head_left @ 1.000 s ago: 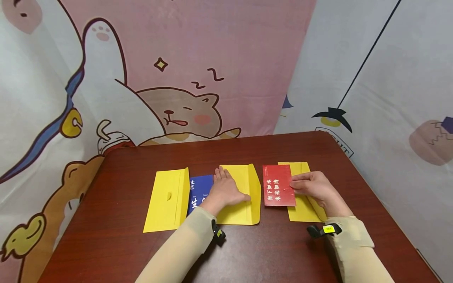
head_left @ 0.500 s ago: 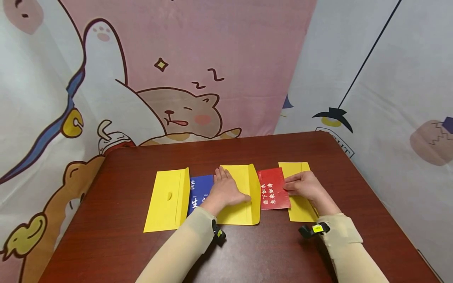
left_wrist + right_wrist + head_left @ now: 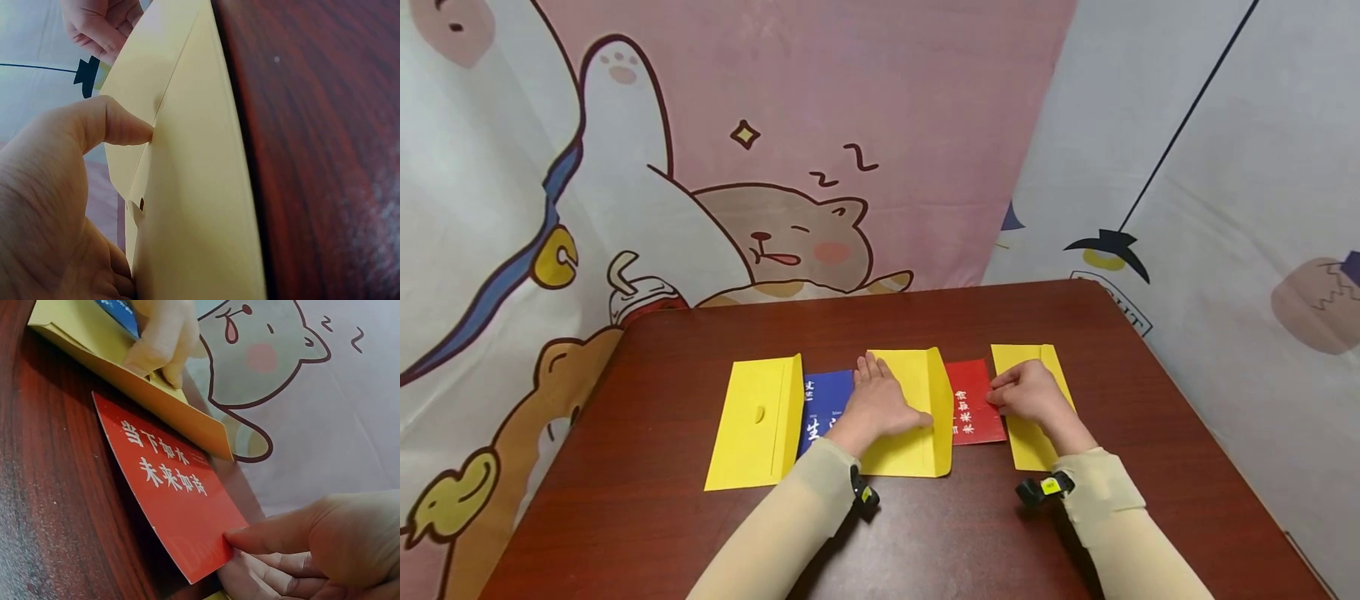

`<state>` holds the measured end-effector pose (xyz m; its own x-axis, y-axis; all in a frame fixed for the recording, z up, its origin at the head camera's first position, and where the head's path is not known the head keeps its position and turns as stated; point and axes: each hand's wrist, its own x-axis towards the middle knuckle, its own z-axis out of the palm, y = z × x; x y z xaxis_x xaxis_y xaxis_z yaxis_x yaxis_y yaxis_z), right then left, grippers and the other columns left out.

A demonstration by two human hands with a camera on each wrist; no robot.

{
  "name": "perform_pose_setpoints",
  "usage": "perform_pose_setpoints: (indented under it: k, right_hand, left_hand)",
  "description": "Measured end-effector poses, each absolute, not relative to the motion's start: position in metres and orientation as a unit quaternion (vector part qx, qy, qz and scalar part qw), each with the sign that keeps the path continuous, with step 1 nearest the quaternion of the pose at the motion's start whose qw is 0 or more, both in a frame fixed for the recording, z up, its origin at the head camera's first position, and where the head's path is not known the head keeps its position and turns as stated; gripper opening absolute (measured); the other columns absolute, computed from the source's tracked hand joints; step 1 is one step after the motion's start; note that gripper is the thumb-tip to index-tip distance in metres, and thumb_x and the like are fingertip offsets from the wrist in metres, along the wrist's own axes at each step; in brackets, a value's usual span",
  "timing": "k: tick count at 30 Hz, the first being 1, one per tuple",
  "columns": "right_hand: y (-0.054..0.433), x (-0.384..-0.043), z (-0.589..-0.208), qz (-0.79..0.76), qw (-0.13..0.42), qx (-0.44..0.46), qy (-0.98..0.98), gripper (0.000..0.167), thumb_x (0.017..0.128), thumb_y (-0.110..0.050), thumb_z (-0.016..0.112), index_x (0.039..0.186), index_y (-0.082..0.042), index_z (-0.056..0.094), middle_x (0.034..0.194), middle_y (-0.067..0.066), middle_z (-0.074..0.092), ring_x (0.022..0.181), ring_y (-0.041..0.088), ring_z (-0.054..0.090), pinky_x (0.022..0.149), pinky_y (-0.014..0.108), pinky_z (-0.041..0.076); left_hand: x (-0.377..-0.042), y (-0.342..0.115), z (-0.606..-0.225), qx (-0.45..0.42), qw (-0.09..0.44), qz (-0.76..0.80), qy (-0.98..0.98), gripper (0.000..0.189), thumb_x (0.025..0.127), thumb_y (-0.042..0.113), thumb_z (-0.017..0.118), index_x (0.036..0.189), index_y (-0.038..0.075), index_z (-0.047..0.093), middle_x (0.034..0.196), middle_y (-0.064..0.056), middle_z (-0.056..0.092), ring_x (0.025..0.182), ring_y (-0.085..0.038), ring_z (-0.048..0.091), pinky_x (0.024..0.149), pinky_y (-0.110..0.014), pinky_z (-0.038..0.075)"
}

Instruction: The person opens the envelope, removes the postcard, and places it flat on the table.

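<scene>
My right hand (image 3: 1033,396) pinches a red card (image 3: 976,417) by its right edge between thumb and fingers. White Chinese characters run across the card (image 3: 165,469). In the head view, the card's left end is hidden behind the raised flap of the middle yellow envelope (image 3: 917,379). My left hand (image 3: 880,408) lies on that envelope with straight, spread fingers. Its thumb (image 3: 125,125) touches the envelope along the flap fold. A blue card (image 3: 823,400) with white characters lies partly covered, left of my left hand.
Another yellow envelope (image 3: 748,425), with a small slot tab, lies at the left. A third yellow envelope (image 3: 1030,442) lies under my right hand. All are on a dark red wooden table (image 3: 925,542). A cartoon-printed cloth (image 3: 925,125) hangs behind.
My right hand has carried the red card leftward and lowered it, off the right envelope, so its left end is now behind the middle envelope's flap. My left hand has stayed put.
</scene>
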<state>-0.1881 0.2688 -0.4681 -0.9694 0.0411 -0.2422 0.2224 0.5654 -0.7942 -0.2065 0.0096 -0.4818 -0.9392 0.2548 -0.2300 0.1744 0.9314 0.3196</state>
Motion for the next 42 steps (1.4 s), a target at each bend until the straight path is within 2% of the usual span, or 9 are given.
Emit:
perform_pose_setpoints:
  k: [12, 21, 27, 31, 37, 42]
  right_hand:
    - [0.268, -0.186, -0.467, -0.435, 0.075, 0.076, 0.894, 0.029, 0.089, -0.006, 0.084, 0.108, 0.013, 0.073, 0.086, 0.017, 0.075, 0.068, 0.021, 0.072, 0.065, 0.033, 0.063]
    - [0.281, -0.175, -0.458, -0.413, 0.047, 0.057, 0.908, 0.042, 0.091, -0.015, 0.084, 0.119, 0.014, 0.07, 0.093, 0.018, 0.076, 0.072, 0.024, 0.072, 0.061, 0.032, 0.059]
    - [0.295, -0.165, -0.453, -0.385, -0.004, 0.025, 0.923, 0.038, 0.091, -0.011, 0.084, 0.117, 0.013, 0.07, 0.094, 0.019, 0.075, 0.073, 0.024, 0.071, 0.059, 0.032, 0.058]
    - [0.302, -0.159, -0.451, -0.358, -0.041, -0.001, 0.933, 0.036, 0.092, -0.011, 0.083, 0.117, 0.013, 0.071, 0.097, 0.019, 0.075, 0.08, 0.028, 0.072, 0.065, 0.035, 0.06]
    - [0.314, -0.154, -0.454, -0.334, -0.073, -0.012, 0.94, 0.04, 0.094, -0.013, 0.081, 0.123, 0.013, 0.069, 0.108, 0.025, 0.074, 0.095, 0.039, 0.072, 0.076, 0.05, 0.062]
    - [0.327, -0.149, -0.458, -0.313, -0.076, -0.017, 0.947, 0.047, 0.095, -0.015, 0.08, 0.13, 0.013, 0.064, 0.118, 0.031, 0.07, 0.103, 0.045, 0.07, 0.083, 0.057, 0.06]
  left_hand:
    - [-0.205, 0.012, -0.483, 0.112, 0.128, 0.149, 0.974, 0.134, 0.076, 0.07, 0.073, 0.165, -0.01, 0.011, 0.172, -0.032, -0.001, 0.159, -0.047, 0.002, 0.128, -0.051, 0.012]
    - [-0.206, 0.013, -0.482, 0.105, 0.129, 0.163, 0.972, 0.132, 0.079, 0.071, 0.072, 0.165, -0.01, 0.011, 0.172, -0.031, 0.0, 0.159, -0.046, 0.003, 0.128, -0.051, 0.012]
    - [-0.206, 0.018, -0.475, 0.129, 0.086, 0.149, 0.977, 0.131, 0.082, 0.075, 0.069, 0.164, -0.01, 0.013, 0.172, -0.032, 0.006, 0.16, -0.045, 0.005, 0.128, -0.05, 0.011]
    - [-0.204, 0.025, -0.469, 0.167, 0.053, 0.147, 0.973, 0.126, 0.084, 0.073, 0.069, 0.165, -0.008, 0.015, 0.173, -0.029, 0.009, 0.16, -0.042, 0.006, 0.128, -0.049, 0.013]
    - [-0.199, 0.044, -0.46, 0.263, 0.046, 0.125, 0.956, 0.122, 0.088, 0.069, 0.067, 0.168, -0.002, 0.009, 0.175, -0.021, 0.005, 0.161, -0.036, 0.002, 0.128, -0.046, 0.011]
    - [-0.199, 0.063, -0.459, 0.329, 0.031, 0.063, 0.942, 0.122, 0.09, 0.079, 0.058, 0.168, 0.001, 0.008, 0.176, -0.017, 0.004, 0.162, -0.032, 0.002, 0.129, -0.045, 0.01]
